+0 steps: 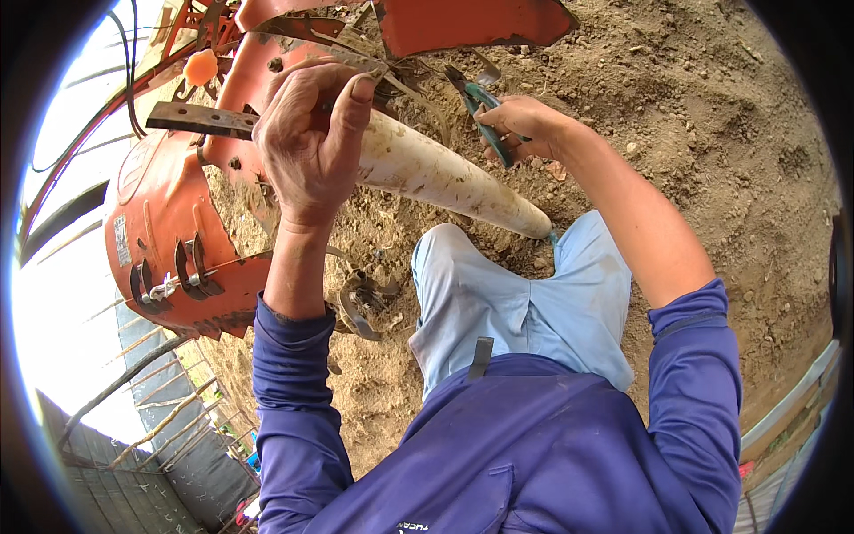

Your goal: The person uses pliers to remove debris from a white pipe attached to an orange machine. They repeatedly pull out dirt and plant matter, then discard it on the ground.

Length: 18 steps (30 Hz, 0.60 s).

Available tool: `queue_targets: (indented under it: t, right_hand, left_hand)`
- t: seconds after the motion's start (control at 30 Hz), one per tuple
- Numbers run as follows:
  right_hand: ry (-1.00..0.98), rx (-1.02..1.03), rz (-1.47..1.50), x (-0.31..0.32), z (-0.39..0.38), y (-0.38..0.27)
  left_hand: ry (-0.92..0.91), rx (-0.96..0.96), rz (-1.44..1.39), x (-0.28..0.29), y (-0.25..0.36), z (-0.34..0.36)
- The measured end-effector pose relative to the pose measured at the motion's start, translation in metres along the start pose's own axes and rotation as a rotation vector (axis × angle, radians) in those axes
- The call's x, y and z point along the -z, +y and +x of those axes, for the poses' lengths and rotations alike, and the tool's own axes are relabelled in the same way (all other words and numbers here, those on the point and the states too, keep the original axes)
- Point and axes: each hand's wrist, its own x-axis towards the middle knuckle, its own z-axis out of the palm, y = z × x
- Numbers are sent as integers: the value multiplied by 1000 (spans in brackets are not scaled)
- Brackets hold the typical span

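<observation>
My right hand (527, 129) is closed around pliers (485, 120) with green handles. Their dark jaws point up and left, toward the red machine's curved blades. Opposite, my left hand (311, 142) is raised against the machine with its fingers curled and thumb up. What lies inside those fingers is hidden. A dark flat metal bar (200, 119) with holes runs behind the wrist side of this hand; whether the hand grips it, I cannot tell. Just past the hand, a dirty white pipe (454, 173) slants down to the right, ending between my knees.
The red machine (169, 222) fills the left and upper left, with a red panel (471, 25) at the top. An orange knob (201, 67) and cables sit at its far side. Curved metal blades (360, 303) lie low near my left forearm. Loose brown soil (694, 160) spreads right.
</observation>
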Motion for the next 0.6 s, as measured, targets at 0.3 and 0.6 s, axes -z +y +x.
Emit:
queue_targets:
  t: [0.3, 0.6]
  right_hand:
    - [-86, -11, -75, 23, 0, -12]
    - [493, 421, -1599, 25, -27, -14]
  left_hand:
    - [-23, -19, 44, 1, 0, 0]
    - [-21, 22, 50, 1, -2, -2]
